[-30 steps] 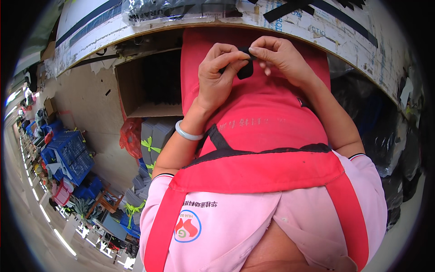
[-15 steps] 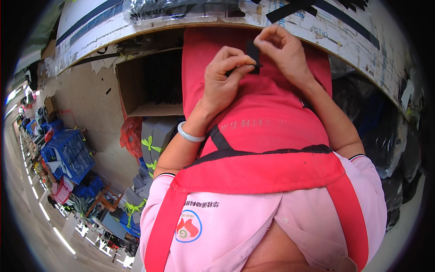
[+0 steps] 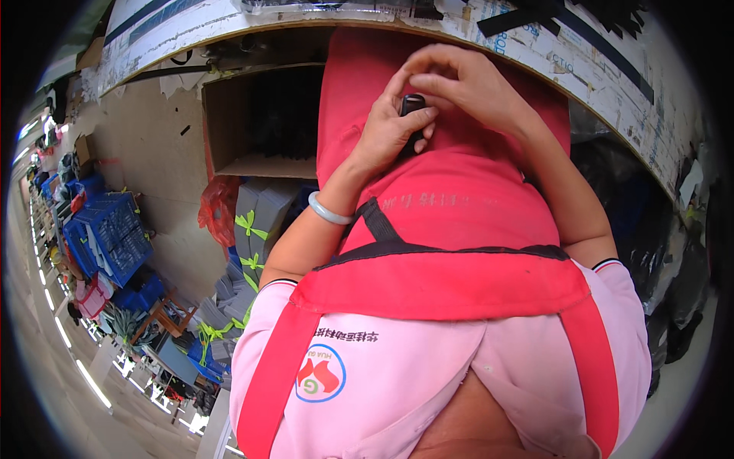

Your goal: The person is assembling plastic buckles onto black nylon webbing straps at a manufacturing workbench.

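Above the red apron (image 3: 474, 222) on my lap, my left hand (image 3: 386, 130) is closed on a small black strip (image 3: 413, 102). The strip looks folded over, with a rounded, shiny top end. Its lower end shows under my left thumb and fingers. My right hand (image 3: 478, 88) arches over from the right, its fingers bent and meeting the left fingertips. Whatever lies between the right fingertips is hidden. A pale bangle (image 3: 329, 209) circles my left wrist.
Ahead lies a worn white worktable (image 3: 527, 69) with more black strips (image 3: 520, 19) on it. Under its edge stands an open carton (image 3: 229, 126) of dark pieces. Left are a red plastic bag (image 3: 219, 210), grey bundles (image 3: 256, 210) and a blue crate (image 3: 111, 237). Dark plastic bags (image 3: 650, 229) sit at right.
The black strip hung straight between my hands and now sits folded in the left one. My right hand has moved in to meet the left. The view has shifted slightly.
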`<state>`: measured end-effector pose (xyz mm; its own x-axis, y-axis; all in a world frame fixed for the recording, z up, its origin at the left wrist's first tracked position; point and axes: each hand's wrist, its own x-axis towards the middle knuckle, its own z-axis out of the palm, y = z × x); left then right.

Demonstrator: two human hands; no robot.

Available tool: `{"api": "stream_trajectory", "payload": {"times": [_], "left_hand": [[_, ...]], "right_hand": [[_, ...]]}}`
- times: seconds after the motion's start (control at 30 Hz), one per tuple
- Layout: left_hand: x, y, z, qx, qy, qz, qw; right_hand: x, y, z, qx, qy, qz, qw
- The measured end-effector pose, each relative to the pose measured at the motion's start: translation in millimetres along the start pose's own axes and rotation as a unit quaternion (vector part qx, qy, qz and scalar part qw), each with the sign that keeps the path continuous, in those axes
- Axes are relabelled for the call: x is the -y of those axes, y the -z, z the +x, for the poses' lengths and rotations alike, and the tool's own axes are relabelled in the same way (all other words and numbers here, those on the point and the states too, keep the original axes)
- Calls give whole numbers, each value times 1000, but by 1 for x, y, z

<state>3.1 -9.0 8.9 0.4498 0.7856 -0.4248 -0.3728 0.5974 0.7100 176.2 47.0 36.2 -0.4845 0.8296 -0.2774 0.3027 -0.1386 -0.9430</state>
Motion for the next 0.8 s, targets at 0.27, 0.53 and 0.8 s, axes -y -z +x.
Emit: {"api": "stream_trajectory", "payload": {"times": [0.27,0.53,0.8], "left_hand": [[-8,4,4,75,19,-1,997],[-1,24,9,122,132,-83,980],[-7,2,13,-5,102,-119,988]], "right_hand": [[-5,5,-19,71,-25,105,992],[-7,24,-22,37,178,-83,980],[-26,79,-21,-261,193,-493,807]]}}
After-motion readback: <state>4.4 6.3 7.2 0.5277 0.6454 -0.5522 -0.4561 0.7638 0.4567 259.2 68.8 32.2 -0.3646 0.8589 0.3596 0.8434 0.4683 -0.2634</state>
